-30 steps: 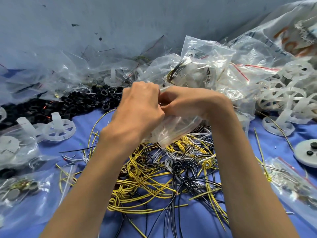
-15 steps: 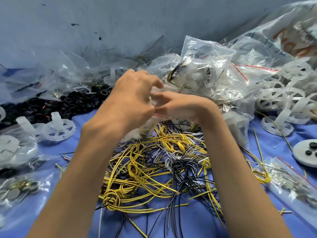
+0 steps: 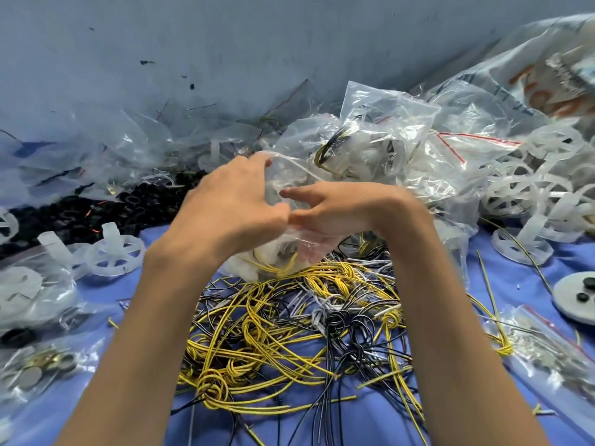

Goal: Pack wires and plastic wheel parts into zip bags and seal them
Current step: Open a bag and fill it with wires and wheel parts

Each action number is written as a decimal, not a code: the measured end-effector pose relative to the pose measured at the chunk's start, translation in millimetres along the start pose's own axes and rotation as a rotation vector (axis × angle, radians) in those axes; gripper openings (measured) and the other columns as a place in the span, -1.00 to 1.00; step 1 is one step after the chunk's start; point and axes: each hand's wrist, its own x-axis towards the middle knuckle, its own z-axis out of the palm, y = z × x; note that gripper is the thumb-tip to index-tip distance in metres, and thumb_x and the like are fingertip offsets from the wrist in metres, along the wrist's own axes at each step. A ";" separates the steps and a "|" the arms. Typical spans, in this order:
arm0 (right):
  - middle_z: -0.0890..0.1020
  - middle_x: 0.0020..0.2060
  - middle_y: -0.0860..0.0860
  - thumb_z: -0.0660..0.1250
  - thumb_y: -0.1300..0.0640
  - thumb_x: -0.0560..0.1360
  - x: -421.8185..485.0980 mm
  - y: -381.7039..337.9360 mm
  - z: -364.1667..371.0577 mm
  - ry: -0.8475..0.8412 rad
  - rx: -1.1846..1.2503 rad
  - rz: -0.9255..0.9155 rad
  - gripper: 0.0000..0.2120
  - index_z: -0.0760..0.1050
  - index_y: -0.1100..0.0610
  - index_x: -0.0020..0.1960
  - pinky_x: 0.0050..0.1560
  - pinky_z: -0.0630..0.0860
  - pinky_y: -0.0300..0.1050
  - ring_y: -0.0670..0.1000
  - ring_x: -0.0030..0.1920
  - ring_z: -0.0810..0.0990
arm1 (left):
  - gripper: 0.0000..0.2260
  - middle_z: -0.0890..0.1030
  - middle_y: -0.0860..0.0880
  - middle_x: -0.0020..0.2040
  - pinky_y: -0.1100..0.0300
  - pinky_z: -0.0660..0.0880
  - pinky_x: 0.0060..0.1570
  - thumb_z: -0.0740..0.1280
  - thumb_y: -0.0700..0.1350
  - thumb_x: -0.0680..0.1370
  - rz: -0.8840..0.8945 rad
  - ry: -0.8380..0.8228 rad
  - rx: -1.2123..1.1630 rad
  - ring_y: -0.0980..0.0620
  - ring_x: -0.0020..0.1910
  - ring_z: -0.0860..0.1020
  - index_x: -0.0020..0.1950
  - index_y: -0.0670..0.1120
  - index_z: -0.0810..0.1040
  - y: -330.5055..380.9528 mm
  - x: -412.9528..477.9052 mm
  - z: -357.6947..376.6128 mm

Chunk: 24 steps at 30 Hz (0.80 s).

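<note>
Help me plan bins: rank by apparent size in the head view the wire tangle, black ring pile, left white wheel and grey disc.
1. wire tangle
2. black ring pile
3. white wheel and grey disc look alike; the frame edge cuts the disc, so unranked.

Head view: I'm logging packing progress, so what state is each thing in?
Zip bag, held, yellow wires inside, seal unclear.
Left hand, gripping the bag.
Right hand, on the bag, grip unclear.
Wire pile, loose, tangled.
Filled bags, heaped behind.
White wheels, loose, unpacked.
</note>
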 end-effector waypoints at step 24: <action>0.57 -0.30 -0.16 0.38 -0.25 0.38 -24.5 -20.3 -7.9 0.182 -0.373 -0.134 -0.68 0.55 0.00 -0.09 -0.30 0.44 -0.19 -0.17 -0.30 0.50 | -0.80 0.64 -0.21 -0.21 0.22 0.42 -0.24 0.31 -0.16 0.54 0.169 0.137 -0.205 -0.22 -0.19 0.55 -0.11 0.15 0.62 -51.8 3.9 -24.0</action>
